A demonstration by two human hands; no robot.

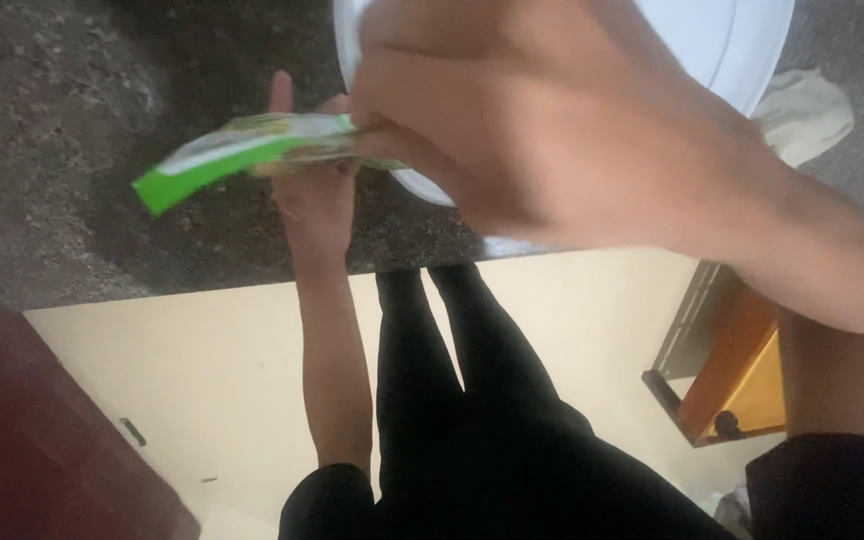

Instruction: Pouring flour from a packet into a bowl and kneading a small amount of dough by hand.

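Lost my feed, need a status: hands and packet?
Right hand pinching green packet at one end. Left hand under it, fingers out. White bowl behind right hand. Nothing in the way.

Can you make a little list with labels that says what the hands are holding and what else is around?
right hand: pinches one end of a green and white packet
left hand: open, lying under the packet
packet: flat, held sideways, green end pointing left
white bowl: on the dark speckled counter, partly hidden by the right hand
cloth: pale, beside the bowl
floor: cream
legs: in black trousers
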